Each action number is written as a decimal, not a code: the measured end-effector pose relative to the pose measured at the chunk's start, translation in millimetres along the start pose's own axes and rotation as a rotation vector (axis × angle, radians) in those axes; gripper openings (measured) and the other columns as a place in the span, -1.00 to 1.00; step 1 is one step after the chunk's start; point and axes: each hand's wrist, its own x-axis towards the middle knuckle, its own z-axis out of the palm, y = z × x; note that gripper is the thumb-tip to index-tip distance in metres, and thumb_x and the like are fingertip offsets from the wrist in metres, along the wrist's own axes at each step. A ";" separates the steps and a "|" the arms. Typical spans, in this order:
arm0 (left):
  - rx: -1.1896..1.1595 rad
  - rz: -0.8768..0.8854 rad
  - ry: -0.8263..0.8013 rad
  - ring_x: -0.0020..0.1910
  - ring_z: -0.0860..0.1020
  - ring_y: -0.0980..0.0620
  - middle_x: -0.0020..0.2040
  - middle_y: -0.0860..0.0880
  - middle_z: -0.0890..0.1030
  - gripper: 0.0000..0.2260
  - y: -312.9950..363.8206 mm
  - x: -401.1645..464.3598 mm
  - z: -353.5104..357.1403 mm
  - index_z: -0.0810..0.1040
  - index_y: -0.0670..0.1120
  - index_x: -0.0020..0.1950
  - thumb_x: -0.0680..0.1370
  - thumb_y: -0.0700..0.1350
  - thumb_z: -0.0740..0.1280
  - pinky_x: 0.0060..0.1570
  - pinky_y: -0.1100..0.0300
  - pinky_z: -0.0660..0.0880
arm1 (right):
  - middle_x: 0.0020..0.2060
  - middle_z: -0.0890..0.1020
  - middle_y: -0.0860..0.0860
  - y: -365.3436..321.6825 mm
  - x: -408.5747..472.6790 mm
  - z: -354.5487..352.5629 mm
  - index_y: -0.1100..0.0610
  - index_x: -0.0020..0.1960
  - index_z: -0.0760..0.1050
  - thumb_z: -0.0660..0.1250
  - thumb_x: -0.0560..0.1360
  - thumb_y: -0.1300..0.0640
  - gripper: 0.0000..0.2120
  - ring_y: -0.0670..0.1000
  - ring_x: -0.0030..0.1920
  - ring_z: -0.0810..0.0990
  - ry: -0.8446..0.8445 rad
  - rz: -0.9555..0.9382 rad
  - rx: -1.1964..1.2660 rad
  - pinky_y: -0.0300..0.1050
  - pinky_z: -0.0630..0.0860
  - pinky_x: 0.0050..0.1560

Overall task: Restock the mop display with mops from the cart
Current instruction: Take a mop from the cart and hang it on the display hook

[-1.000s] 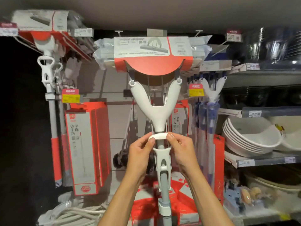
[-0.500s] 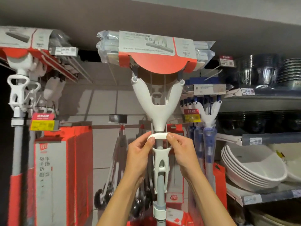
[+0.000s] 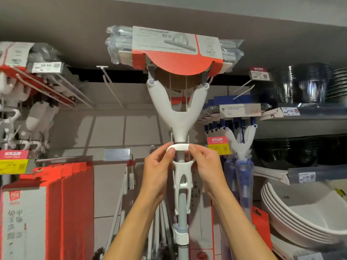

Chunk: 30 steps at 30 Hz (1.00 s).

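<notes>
Both hands, left hand (image 3: 159, 171) and right hand (image 3: 206, 169), pinch the white loop (image 3: 178, 147) of the mop (image 3: 178, 113), whose wrapped head sits high above the fingers. Hanging seems underway (no hook visible); next, guide it onto the rail (image 3: 110, 85).

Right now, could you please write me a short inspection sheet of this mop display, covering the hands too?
Surface: tiled back wall with bare pegs at upper left.
Job's things: sponge mop held upright, head in its red and white sleeve near the top, white lever across its pole.
Clutter: nothing seen.
Grip: left hand and right hand each pinch one end of the lever.
Cables: nothing seen.
Surroundings: red boxes lower left, blue mops hanging right, white basins and dark bowls on right shelves, price tags.
</notes>
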 end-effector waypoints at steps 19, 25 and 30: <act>0.052 0.158 0.026 0.04 0.66 -0.15 0.08 -0.21 0.71 -0.78 -7.5 62.7 66.7 0.64 -0.19 0.23 0.68 -0.20 0.25 0.13 -0.06 0.55 | -0.40 0.67 -0.10 19.8 104.6 -37.7 0.12 -0.16 0.68 0.29 0.63 0.20 -0.74 -0.21 -0.39 0.57 -0.089 -0.043 0.108 -0.37 0.47 -0.32; 0.040 0.200 -0.018 0.02 0.68 -0.04 0.06 -0.15 0.72 -0.79 -4.6 87.5 68.4 0.66 -0.17 0.20 0.67 -0.19 0.26 0.03 0.12 0.58 | -0.34 0.68 0.13 16.0 125.6 -31.2 0.13 -0.20 0.68 0.30 0.63 0.16 -0.72 -0.11 -0.33 0.54 -0.037 -0.058 0.075 -0.30 0.46 -0.30; 0.056 0.207 -0.064 0.01 0.68 -0.03 0.06 -0.13 0.73 -0.79 -6.7 111.4 68.5 0.69 -0.09 0.18 0.67 -0.16 0.27 -0.02 0.14 0.55 | -0.28 0.66 0.21 22.4 146.0 -26.2 0.29 -0.13 0.67 0.30 0.63 0.15 -0.72 -0.07 -0.29 0.53 0.036 -0.040 0.046 -0.30 0.45 -0.31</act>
